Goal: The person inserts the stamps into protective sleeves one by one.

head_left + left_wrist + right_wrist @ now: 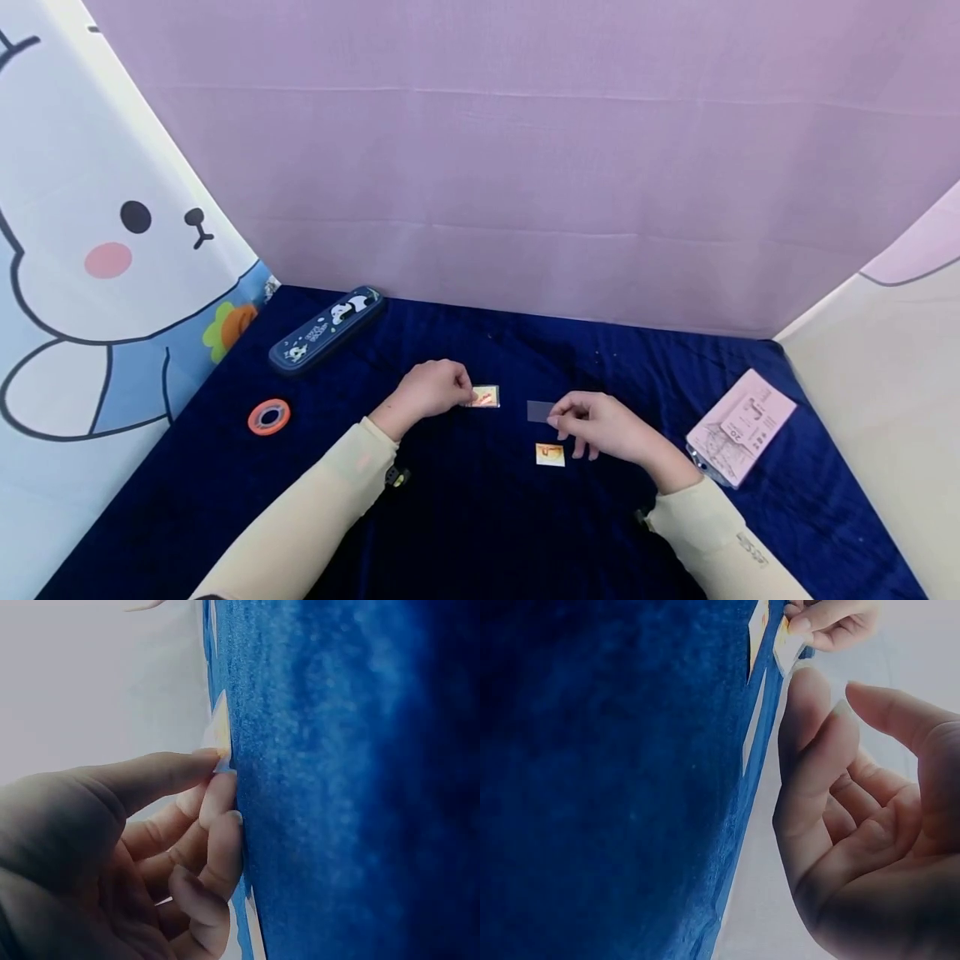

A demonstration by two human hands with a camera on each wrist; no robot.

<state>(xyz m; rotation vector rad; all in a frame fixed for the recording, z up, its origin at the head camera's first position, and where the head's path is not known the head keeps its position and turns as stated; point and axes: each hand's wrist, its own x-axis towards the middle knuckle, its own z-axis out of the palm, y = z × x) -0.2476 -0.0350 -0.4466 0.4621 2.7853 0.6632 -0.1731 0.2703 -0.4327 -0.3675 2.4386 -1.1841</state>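
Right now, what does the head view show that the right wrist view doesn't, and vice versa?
Only the head view shows the orange ring, the pink packet and the cartoon print. Only the right wrist view looks into the right hand from its palm side. Both show that hand, the left hand with a small card in its grip, and the blue cloth.

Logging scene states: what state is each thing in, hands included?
Left hand: pinches left card
Left card: pinched at one end
Right hand: thumb apart from fingers, holding nothing
Clear film: flat, unheld
Near card: flat, unheld
Case: closed
Orange ring: flat
Pink packet: flat; open or sealed, can't tell
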